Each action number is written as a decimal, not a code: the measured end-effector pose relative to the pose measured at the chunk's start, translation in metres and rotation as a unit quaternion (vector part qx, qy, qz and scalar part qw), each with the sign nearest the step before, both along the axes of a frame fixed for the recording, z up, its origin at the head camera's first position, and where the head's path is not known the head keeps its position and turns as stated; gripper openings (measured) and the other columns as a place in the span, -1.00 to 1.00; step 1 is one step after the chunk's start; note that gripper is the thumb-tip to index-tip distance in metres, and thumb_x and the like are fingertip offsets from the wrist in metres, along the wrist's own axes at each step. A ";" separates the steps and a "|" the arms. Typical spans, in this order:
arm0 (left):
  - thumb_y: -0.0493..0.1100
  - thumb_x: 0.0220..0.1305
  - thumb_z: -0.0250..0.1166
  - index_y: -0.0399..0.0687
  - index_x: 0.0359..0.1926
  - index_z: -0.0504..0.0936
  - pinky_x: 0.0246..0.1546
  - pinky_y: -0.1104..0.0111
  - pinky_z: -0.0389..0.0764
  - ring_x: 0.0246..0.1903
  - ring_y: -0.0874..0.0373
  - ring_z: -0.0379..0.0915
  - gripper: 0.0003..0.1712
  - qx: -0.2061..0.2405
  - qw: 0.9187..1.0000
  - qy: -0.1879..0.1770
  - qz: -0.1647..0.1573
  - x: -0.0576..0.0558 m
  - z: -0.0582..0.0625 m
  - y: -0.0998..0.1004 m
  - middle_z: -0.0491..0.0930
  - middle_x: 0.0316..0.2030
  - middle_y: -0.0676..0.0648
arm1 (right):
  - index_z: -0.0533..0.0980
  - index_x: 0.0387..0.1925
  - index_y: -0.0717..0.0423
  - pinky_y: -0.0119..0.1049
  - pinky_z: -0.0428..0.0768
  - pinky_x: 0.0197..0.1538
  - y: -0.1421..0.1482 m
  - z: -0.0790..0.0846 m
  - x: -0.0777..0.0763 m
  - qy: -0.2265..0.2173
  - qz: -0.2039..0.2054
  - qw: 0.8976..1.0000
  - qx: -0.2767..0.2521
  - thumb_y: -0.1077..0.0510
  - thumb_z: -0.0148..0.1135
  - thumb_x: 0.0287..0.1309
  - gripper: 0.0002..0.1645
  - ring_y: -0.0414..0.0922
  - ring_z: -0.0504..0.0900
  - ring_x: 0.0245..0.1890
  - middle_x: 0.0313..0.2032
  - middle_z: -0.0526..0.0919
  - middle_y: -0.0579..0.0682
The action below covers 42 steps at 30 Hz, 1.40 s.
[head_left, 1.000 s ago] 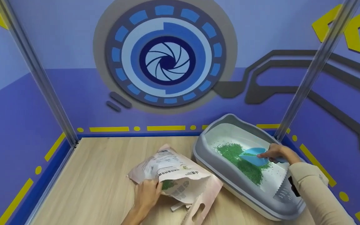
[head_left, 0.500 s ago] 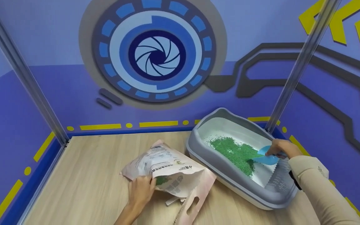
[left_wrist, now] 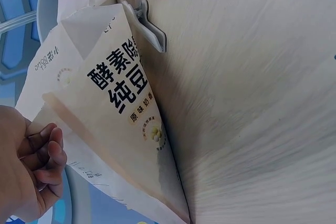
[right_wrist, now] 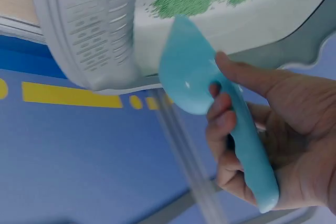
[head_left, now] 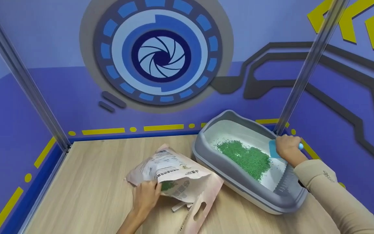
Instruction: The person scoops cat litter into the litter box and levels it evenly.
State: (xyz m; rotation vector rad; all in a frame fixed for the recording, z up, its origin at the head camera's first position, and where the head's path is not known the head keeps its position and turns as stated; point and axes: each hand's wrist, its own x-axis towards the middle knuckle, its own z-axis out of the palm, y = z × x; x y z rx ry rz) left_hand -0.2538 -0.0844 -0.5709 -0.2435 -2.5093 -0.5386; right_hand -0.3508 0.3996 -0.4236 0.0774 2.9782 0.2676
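My left hand pinches the edge of a pale pink printed paper bag. The bag lies on its side with its mouth spread, and some green pellets show inside. In the left wrist view, the thumb and curled fingers hold the bag's edge. My right hand grips the handle of a light blue scoop, raised above the right side of a grey and white litter box. Green litter pellets form a heap on the box floor. The scoop's inside is turned away from view.
A small sealing clip lies on the wooden table beside the bag's mouth. The box has a slotted step at its near right end. Purple panels and metal posts enclose the table's back and sides.
My right hand has lifted the scoop off the pellet heap and moved it toward the box's back right side, turning it. The left hand keeps its hold on the bag. The head view shifted slightly.
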 end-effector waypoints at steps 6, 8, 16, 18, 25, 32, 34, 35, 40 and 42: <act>-0.20 0.17 0.37 0.04 -0.72 0.39 -0.69 0.20 0.39 -0.71 0.15 0.30 -0.58 0.001 1.000 0.006 0.006 -0.004 0.001 0.001 0.40 -0.74 0.05 | 0.46 -0.57 0.22 -0.11 0.42 -0.49 -0.042 0.013 0.016 0.079 0.055 0.993 -0.074 -0.08 0.40 0.17 -0.51 0.00 0.47 -0.59 -0.63 0.42 0.07; -0.19 0.17 0.37 0.03 -0.72 0.40 -0.69 0.18 0.41 -0.72 0.11 0.35 -0.59 0.003 1.000 0.004 0.006 -0.004 0.002 0.001 0.45 -0.74 0.02 | 0.52 -0.53 0.19 -0.14 0.40 -0.52 -0.062 0.022 0.027 0.092 0.081 0.988 -0.097 -0.16 0.43 0.15 -0.49 -0.03 0.47 -0.59 -0.60 0.49 0.04; -0.18 0.16 0.40 0.02 -0.73 0.42 -0.69 0.24 0.36 -0.72 0.19 0.25 -0.59 -0.001 1.000 0.006 0.006 -0.005 0.004 0.003 0.39 -0.75 0.07 | 0.66 -0.31 0.09 -0.20 0.42 -0.54 -0.129 0.054 0.073 0.106 0.191 0.962 -0.164 -0.21 0.45 0.10 -0.56 -0.14 0.49 -0.54 -0.48 0.68 -0.03; -0.18 0.17 0.40 0.03 -0.73 0.41 -0.70 0.27 0.33 -0.71 0.22 0.20 -0.58 -0.004 1.000 0.006 0.007 -0.005 0.004 0.002 0.36 -0.75 0.10 | 0.65 -0.32 0.06 -0.27 0.36 -0.56 -0.141 0.056 0.083 0.101 0.208 0.958 -0.172 -0.21 0.46 0.09 -0.58 -0.20 0.41 -0.56 -0.53 0.61 -0.11; -0.19 0.17 0.39 0.04 -0.74 0.42 -0.69 0.26 0.33 -0.70 0.23 0.17 -0.58 -0.004 1.000 0.002 0.012 -0.003 0.010 -0.005 0.36 -0.74 0.12 | 0.69 -0.27 0.12 -0.38 0.38 -0.62 -0.166 0.045 0.109 0.044 0.241 0.953 -0.179 -0.22 0.49 0.04 -0.51 -0.25 0.41 -0.62 -0.56 0.59 -0.12; -0.21 0.19 0.39 -0.03 -0.71 0.47 -0.66 0.24 0.33 -0.66 0.20 0.17 -0.61 0.019 1.000 -0.015 0.012 -0.002 0.023 -0.006 0.35 -0.72 0.08 | 0.68 -0.43 0.14 -0.35 0.51 -0.55 -0.172 0.019 0.118 -0.029 0.277 0.940 -0.198 -0.12 0.54 0.00 -0.60 -0.25 0.47 -0.63 -0.55 0.70 -0.04; -0.20 0.20 0.39 -0.03 -0.70 0.47 -0.67 0.23 0.32 -0.67 0.18 0.19 -0.61 0.026 0.999 -0.015 0.019 -0.003 0.027 -0.005 0.36 -0.72 0.07 | 0.65 -0.51 0.15 -0.36 0.46 -0.56 -0.175 0.010 0.116 -0.024 0.292 0.936 -0.196 -0.10 0.53 0.02 -0.61 -0.27 0.41 -0.64 -0.60 0.66 -0.05; -0.19 0.21 0.39 -0.02 -0.70 0.45 -0.68 0.22 0.32 -0.67 0.17 0.19 -0.60 0.028 0.999 -0.014 0.023 -0.004 0.028 -0.005 0.36 -0.72 0.06 | 0.62 -0.55 0.15 -0.35 0.44 -0.57 -0.176 0.005 0.114 -0.019 0.295 0.935 -0.195 -0.08 0.52 0.04 -0.61 -0.26 0.39 -0.65 -0.63 0.62 -0.06; -0.15 0.26 0.37 0.00 -0.70 0.41 -0.69 0.19 0.28 -0.69 0.14 0.23 -0.57 0.031 0.999 -0.004 0.041 -0.009 0.034 -0.004 0.40 -0.71 0.03 | 0.52 -0.60 0.14 -0.23 0.46 -0.57 -0.187 -0.018 0.103 -0.011 0.264 0.939 -0.220 0.01 0.46 0.14 -0.61 -0.17 0.39 -0.64 -0.65 0.49 -0.05; -0.13 0.26 0.36 0.00 -0.70 0.43 -0.69 0.20 0.26 -0.69 0.13 0.24 -0.57 0.028 0.999 0.001 0.046 -0.010 0.035 -0.003 0.40 -0.71 0.02 | 0.50 -0.59 0.14 -0.21 0.48 -0.57 -0.192 -0.026 0.099 -0.022 0.246 0.938 -0.241 0.06 0.44 0.16 -0.64 -0.14 0.43 -0.64 -0.64 0.50 -0.03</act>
